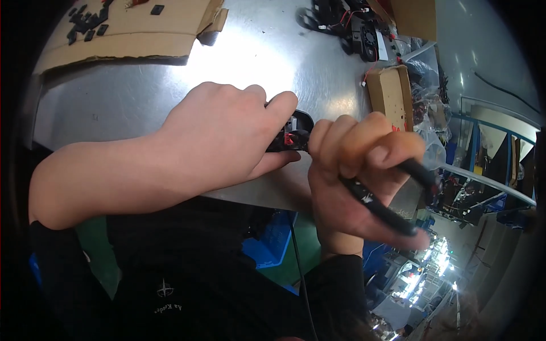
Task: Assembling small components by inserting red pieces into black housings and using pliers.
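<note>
Both gripped: L hand (227,133), blk housing (305,120); R hand (361,165), prob. pliers (380,209). I saw red bit (289,138) in, housing unclosed.

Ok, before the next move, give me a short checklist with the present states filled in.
1. Left hand gripping the black part: ok.
2. Right hand holding the black-handled tool: ok.
3. Red piece on the black part in sight: ok.
4. Tool's tip touching the part: cannot tell, hidden.
5. Cardboard with small black pieces apart from both hands: ok.
</note>
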A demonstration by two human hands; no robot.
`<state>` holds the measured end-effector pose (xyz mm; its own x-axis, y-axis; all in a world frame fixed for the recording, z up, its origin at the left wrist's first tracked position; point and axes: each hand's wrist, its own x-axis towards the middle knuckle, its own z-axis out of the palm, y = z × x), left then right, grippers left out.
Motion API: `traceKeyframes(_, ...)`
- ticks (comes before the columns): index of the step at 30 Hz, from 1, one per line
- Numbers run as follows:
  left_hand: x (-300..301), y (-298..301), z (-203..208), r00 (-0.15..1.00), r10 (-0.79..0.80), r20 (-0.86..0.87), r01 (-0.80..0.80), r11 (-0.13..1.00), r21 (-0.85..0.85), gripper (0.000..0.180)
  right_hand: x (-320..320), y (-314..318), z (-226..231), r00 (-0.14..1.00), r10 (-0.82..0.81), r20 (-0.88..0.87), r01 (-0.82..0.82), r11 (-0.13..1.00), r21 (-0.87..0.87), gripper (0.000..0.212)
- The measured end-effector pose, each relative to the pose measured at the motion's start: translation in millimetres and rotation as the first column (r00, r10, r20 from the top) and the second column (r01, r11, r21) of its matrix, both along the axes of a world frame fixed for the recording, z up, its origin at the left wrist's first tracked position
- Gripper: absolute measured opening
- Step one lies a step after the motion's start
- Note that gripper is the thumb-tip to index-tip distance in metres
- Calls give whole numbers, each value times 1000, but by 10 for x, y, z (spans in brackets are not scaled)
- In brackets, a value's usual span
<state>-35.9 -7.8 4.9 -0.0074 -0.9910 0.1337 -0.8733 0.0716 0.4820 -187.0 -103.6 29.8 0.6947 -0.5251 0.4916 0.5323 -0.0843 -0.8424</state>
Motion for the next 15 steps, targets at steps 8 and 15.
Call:
traceKeyframes(8,-29,-8,-55,1000,-17,9,17,999,-27,52,-69,-120,62,998,36,60,-37,999,21,85)
traceKeyframes(15,-14,-1,-35,1000,-17,-1,17,1000,-22,52,-32,-77,11,999,44,23,-46,996,79,86)
